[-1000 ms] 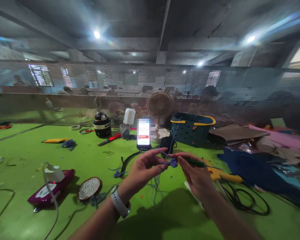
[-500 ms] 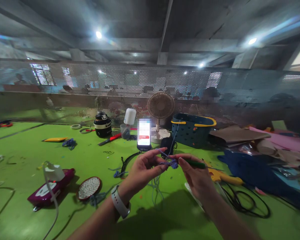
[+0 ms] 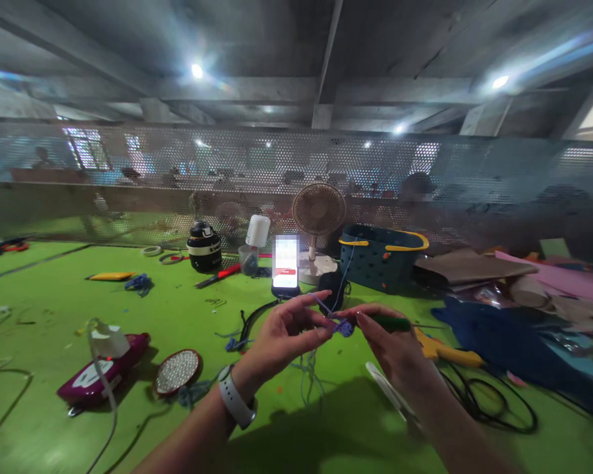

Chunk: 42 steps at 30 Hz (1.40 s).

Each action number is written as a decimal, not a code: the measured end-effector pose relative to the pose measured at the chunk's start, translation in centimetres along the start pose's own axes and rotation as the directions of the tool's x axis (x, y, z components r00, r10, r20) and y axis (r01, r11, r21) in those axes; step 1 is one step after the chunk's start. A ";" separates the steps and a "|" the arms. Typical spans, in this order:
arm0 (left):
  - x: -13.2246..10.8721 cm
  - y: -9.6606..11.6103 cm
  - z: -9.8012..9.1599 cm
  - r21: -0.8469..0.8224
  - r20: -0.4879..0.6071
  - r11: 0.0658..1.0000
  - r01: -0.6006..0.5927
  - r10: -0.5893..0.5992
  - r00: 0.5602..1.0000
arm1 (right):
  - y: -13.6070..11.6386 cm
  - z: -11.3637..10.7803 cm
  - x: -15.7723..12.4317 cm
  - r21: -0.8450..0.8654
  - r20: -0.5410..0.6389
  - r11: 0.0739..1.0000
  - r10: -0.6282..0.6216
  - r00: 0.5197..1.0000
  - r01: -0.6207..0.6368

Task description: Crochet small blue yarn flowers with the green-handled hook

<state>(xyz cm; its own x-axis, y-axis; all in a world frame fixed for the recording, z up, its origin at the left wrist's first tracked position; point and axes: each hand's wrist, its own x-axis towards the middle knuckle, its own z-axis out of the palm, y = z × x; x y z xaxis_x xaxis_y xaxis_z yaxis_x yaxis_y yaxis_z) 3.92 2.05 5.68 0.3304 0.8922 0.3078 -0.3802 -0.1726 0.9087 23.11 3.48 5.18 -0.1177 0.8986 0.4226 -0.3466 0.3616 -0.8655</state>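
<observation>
A small purple crochet piece is pinched between the thumb and fingers of my left hand, which wears a white watch. Over its raised index finger runs a strand of light purple yarn, leading up to the dark blue basket with yellow handles. My right hand grips a crochet hook by its green handle, the tip end at the crochet piece. Exactly how the hook sits in the stitches is too small to tell. Loose yarn tails hang below my left hand.
A lit phone stands ahead, before a fan. To the left are a power strip, a round studded object and a black jar. Fabric pieces, a yellow tool and black cable lie right.
My right hand has shifted slightly right and tilted, uncovering more of a white strip beneath it. The crochet piece has turned a little; my left hand stays nearly in place.
</observation>
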 end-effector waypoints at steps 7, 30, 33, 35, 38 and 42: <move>0.2 -0.3 -0.2 -0.017 0.026 1.000 -0.011 0.011 1.000 | -0.1 0.0 0.0 -0.004 0.023 1.000 -0.005 1.000 0.005; 0.2 0.8 -2.0 0.045 0.259 0.998 0.039 -0.050 0.964 | -1.1 -1.0 -0.1 0.028 0.316 0.991 0.112 0.942 -0.127; 0.2 1.0 -2.1 0.086 0.278 0.995 0.054 -0.076 0.958 | -1.2 -1.1 0.0 -0.042 0.333 0.992 0.129 0.934 -0.122; 0.2 1.1 -2.2 0.108 0.286 0.991 0.076 -0.104 0.953 | -1.2 -1.1 0.0 -0.100 0.342 0.989 0.133 0.930 -0.105; 0.3 1.2 -2.3 0.113 0.287 0.989 0.100 -0.129 0.949 | -1.1 -1.3 0.1 -0.149 0.352 0.985 0.136 0.926 -0.088; 0.4 1.2 -2.4 0.097 0.285 0.990 0.100 -0.124 0.951 | -0.8 -1.6 0.2 -0.146 0.346 0.985 0.140 0.928 -0.095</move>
<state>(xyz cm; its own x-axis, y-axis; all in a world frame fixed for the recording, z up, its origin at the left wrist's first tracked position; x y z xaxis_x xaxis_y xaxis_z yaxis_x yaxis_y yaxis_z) 1.50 3.18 6.23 0.6073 0.7507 0.2601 -0.2598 -0.1217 0.9580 24.79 3.79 5.51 -0.4798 0.7984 0.3637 -0.1947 0.3073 -0.9315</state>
